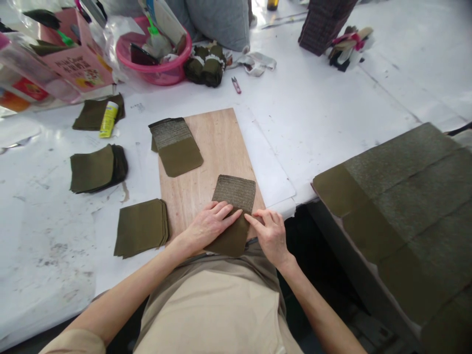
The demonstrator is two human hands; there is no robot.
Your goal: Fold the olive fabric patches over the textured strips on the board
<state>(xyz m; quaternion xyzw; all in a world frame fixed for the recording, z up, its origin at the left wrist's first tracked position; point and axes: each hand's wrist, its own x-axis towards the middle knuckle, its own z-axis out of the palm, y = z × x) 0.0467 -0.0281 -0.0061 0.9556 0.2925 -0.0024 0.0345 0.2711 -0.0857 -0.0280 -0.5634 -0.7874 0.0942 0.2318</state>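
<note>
An olive fabric piece (234, 192) with a grey-flecked upper band lies on the wooden board (217, 128), its plain lower part reaching the board's near edge. My left hand (212, 223) rests flat across its middle, fingers stretched out. At the right edge of the same piece, my right hand (271, 233) has thumb and bent fingers drawn together on the fabric; the exact grip is partly hidden. Farther up the board, a second two-toned piece (180, 147) overlaps another at the board's left edge.
Left of the board are a near fabric stack (140, 228), a middle stack (94, 169) and a far stack (88, 115) bearing a yellow tube (109, 119). Behind stand a pink basket (158, 73) and small snips (236, 85). Large joined panels (401, 196) lie at right.
</note>
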